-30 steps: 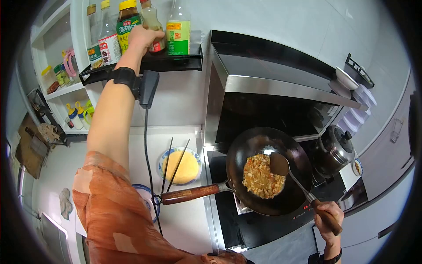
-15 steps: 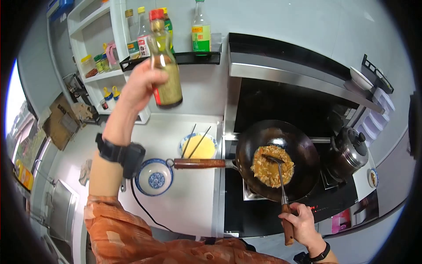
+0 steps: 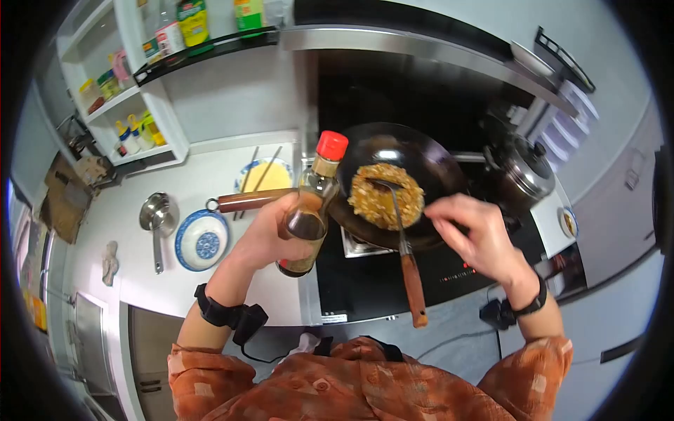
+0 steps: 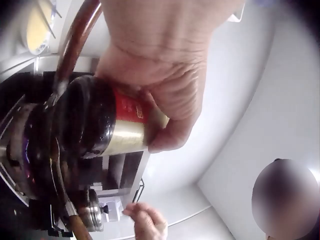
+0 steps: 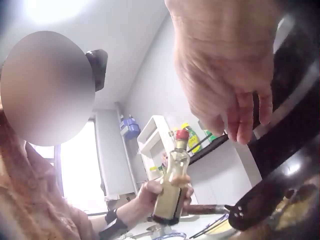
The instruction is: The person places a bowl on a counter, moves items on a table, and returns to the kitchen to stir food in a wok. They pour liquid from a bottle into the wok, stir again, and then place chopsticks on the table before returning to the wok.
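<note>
In the head view my left hand (image 3: 261,237) grips a glass sauce bottle (image 3: 307,224) round its body. The bottle's red cap (image 3: 333,145) is on, and dark liquid shows inside. It is held upright with a slight tilt, in front of the wok's left side. My right hand (image 3: 481,235) hovers over the wok's right edge, holding nothing, its fingers loosely bent. A spatula (image 3: 413,288) leans in the wok (image 3: 442,165), its blade in the chopped, saucy food (image 3: 366,202) and its wooden handle sticking out toward me.
A bowl of yellow liquid (image 3: 270,177) with chopsticks (image 3: 269,167) across it stands behind the wok handle (image 3: 246,201). Left of that are a blue-rimmed bowl (image 3: 184,242) and a metal ladle (image 3: 157,242). A lidded pot (image 3: 525,174) stands right of the wok. Bottles (image 3: 193,24) line the wall rack.
My left hand has taken the sauce bottle off the rack and brought it down beside the wok. My right hand has let go of the spatula, which stays in the wok.
</note>
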